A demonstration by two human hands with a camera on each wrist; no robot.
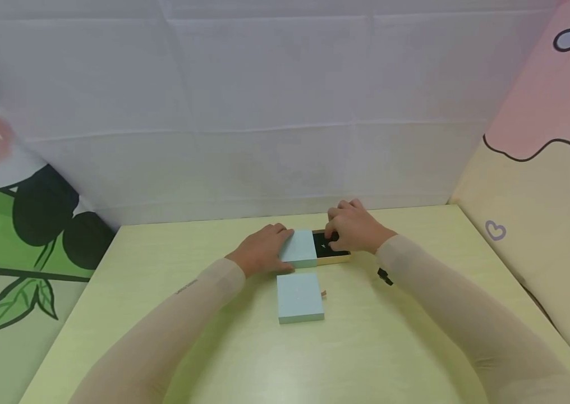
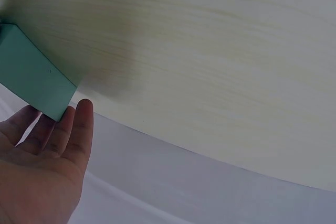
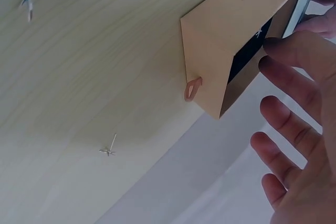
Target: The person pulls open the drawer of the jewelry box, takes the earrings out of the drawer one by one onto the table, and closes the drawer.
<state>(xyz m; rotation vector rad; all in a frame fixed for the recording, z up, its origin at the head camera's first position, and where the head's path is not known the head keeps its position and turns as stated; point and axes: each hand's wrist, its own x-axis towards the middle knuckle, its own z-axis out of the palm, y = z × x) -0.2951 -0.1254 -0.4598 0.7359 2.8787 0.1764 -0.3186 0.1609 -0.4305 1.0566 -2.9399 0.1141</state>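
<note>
Box sleeve [image 1: 302, 249]: my left hand [image 1: 262, 251] gripped it on the tabletop [image 1: 350, 342]; steady pressure seemed wise.
Drawer [image 3: 210, 61]: stood partly out, black insert [image 1: 320, 250] showing.
Right hand [image 1: 358, 227]: fingers nearly met at the insert; I couldn't tell if they pinched anything. Light contact seemed best.

pale blue box [image 1: 302, 248] lying flat on the worktop [image 1: 355, 348]; tan drawer [image 3: 236, 30] pulled partway out; black insert [image 1: 320, 251] showing
</note>
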